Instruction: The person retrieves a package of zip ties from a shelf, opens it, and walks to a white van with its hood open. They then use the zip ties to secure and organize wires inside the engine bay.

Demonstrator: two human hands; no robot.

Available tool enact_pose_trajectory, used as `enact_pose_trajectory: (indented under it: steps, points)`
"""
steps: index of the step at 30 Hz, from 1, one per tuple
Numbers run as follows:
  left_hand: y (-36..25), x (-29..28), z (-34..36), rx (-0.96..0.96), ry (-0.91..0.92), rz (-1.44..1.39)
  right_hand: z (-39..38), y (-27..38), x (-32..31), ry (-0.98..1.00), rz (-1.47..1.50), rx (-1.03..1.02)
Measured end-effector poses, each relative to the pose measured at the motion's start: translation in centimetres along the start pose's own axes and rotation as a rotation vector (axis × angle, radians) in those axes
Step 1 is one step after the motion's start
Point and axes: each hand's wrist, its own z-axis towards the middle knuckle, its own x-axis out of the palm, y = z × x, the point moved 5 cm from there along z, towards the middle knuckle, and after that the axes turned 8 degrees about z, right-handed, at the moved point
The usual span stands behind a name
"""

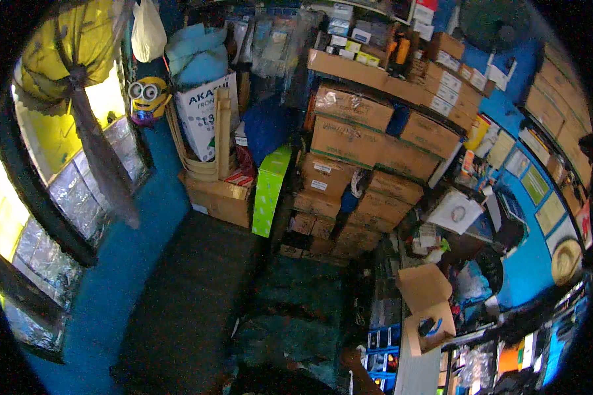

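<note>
Low in the head view, my right hand [353, 359] shows as a dim, blurred shape close to a blue rack [382, 345]. Its fingers do not show clearly, and I cannot make out anything in it. My left hand is not visible; only a faint brownish patch shows at the bottom edge. Right of my right hand, an open cardboard box [435, 332] with a dark blue item inside rests on a pale narrow surface [416, 372].
Stacked cardboard boxes [352, 141] stand ahead. A bright green box [271, 191] leans beside a brown carton [219, 201]. A long dark surface [191, 296] runs along the left, near curtained windows [79, 131]. A cluttered desk [471, 230] is at the right.
</note>
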Motion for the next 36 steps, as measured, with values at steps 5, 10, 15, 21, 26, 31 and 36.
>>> enact_pose_trajectory:
  steps: [5,10,15,21,26,31,36]
  points:
    - [-15.6,-0.3,4.9,0.246,-0.104,-0.098,6.5,12.6,3.8,-0.012,-0.023,-0.202]
    - [-52.5,-3.5,2.5,1.054,-0.382,-0.08,7.3,15.9,6.2,-0.108,-0.03,-0.203]
    - [-86.9,-8.0,-12.2,1.666,-0.26,-0.399,7.8,17.4,6.4,-0.211,-0.086,-0.109]
    - [-109.3,-13.2,-22.7,1.683,-0.711,-0.607,9.8,24.1,6.5,-0.296,-0.174,-0.119]
    - [-120.2,-15.1,-20.8,1.531,0.416,-0.905,10.8,28.7,6.9,-0.314,-0.217,-0.162]
    - [-120.0,-16.4,-23.1,1.499,0.44,-0.823,12.0,31.9,7.3,-0.309,-0.252,-0.192]
    - [-116.4,-19.8,-27.2,1.542,0.501,-1.091,13.2,34.0,7.5,-0.302,-0.291,-0.209]
